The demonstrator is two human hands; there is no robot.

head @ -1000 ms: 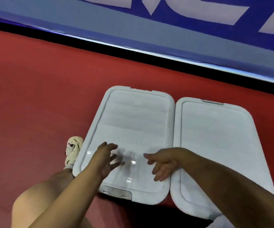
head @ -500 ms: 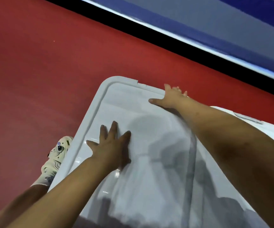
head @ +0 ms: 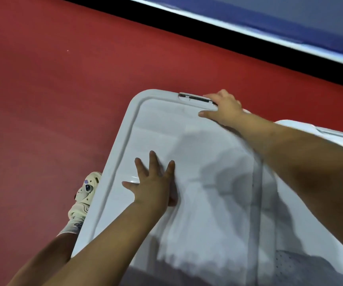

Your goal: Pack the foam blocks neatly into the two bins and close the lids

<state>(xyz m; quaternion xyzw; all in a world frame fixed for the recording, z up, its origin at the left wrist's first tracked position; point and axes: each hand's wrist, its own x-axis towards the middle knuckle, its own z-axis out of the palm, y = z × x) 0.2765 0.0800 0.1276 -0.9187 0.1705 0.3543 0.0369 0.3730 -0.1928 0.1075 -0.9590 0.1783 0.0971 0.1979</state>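
Note:
Two white bins stand side by side on the red floor, both with lids on. The left bin's lid (head: 152, 124) fills the middle of the view. My left hand (head: 156, 182) lies flat on it with fingers spread. My right hand (head: 224, 109) reaches to the lid's far edge, thumb on top and fingers curled over the rim beside the grey latch (head: 193, 98). The right bin's lid (head: 302, 129) shows only a corner behind my right forearm. No foam blocks are visible.
My left foot in a cream clog (head: 84, 195) stands on the red floor (head: 63, 100) against the left bin's side. A black strip and a blue wall (head: 290, 21) run across the back.
My head has come closer over the bins. Both hands moved from the lid's near end: the left now lies flat mid-lid, the right reached the far edge and shifted toward the latch.

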